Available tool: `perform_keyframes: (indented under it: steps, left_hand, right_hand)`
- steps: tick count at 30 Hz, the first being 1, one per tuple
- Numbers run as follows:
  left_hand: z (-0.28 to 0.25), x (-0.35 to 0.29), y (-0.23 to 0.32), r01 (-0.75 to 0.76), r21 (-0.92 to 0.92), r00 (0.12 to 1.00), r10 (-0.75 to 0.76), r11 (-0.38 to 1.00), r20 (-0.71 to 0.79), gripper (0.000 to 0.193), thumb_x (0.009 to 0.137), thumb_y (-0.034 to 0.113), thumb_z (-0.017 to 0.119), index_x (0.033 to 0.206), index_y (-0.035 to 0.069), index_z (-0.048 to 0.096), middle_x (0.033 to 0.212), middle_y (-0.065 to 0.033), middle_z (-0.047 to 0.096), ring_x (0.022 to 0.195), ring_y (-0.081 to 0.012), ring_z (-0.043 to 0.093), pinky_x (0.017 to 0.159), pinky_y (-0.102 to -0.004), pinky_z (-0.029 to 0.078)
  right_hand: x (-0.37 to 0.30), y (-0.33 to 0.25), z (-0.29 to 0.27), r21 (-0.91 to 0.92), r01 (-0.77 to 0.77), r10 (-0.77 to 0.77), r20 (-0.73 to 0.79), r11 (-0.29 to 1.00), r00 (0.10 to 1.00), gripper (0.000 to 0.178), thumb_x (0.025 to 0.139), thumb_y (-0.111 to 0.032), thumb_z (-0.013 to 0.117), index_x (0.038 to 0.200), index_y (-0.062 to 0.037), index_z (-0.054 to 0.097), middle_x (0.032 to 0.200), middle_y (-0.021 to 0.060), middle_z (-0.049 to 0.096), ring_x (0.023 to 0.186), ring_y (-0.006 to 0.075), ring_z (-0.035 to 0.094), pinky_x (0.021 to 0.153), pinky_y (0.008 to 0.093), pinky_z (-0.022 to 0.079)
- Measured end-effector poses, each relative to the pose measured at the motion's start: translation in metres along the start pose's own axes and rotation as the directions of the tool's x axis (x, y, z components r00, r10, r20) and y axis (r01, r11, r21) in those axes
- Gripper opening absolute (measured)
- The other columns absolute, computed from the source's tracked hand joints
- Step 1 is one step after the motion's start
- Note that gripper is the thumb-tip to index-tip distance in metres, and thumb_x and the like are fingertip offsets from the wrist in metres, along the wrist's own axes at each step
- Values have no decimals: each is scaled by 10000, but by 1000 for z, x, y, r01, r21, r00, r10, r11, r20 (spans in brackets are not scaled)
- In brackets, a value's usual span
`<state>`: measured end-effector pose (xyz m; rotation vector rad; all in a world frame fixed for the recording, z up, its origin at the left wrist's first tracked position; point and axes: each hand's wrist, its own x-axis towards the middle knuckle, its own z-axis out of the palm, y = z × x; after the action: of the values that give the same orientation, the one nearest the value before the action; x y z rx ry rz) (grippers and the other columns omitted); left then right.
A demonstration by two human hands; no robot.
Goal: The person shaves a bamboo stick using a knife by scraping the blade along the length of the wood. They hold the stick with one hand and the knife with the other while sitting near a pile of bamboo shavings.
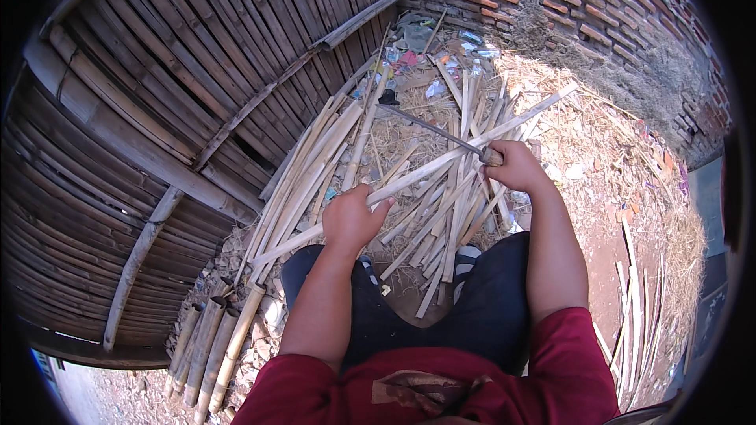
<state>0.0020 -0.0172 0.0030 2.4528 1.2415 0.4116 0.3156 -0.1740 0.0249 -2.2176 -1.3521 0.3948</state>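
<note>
A long, pale split-bamboo strip (425,171) slants across in front of me, from low on the left up to the far right. My left hand (353,219) is closed around it left of centre. In my right hand (516,167) is the wooden handle of a long-bladed knife (433,127), fingers wrapped round it. Its dark, narrow blade points away to the upper left, and its handle end lies at the strip. Whether the edge touches the strip I cannot tell. Below my hands, between my feet, lies a loose pile of cut bamboo strips (449,216).
A bamboo-slat wall (157,71) rises at the left, a brick wall (583,0) at the back. Longer strips (315,153) lie along the slat wall; bamboo poles (211,342) lie at lower left. Litter (429,51) fills the far corner. More thin strips (636,315) lie at right.
</note>
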Motion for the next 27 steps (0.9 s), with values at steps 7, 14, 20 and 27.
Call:
perform_keyframes:
  steps: [7,14,20,27]
  left_hand:
    - [4,0,-7,8,26,1000,-8,1000,-27,497,834,577,806,1032,122,790,822,-136,766,844,-359,753,757,-476,577]
    - [5,0,-9,10,26,1000,-9,1000,-29,489,829,579,809,1014,127,792,812,-137,762,833,-360,751,754,-478,577]
    - [5,0,-3,7,-9,999,-7,1000,-39,475,836,571,808,1003,127,788,790,-129,755,821,-351,751,740,-475,573]
    - [2,0,-4,22,-18,999,-22,1000,-35,484,834,571,815,1006,119,787,783,-120,754,809,-346,751,735,-471,573]
  right_hand:
    - [-2,-13,7,-106,9,-6,29,994,1000,441,790,-272,804,1161,-43,739,1030,222,747,1021,399,716,890,475,563]
    - [-1,-39,19,-135,168,-148,143,977,979,382,781,-273,814,1080,-47,739,979,205,742,975,414,708,869,485,559]
    - [-4,-17,6,6,66,-66,23,998,998,398,760,-242,847,1094,-49,746,974,205,746,961,392,721,843,459,558]
    - [-3,0,4,32,58,-55,-101,998,993,352,768,-187,837,1034,9,715,864,189,718,793,308,688,764,415,537]
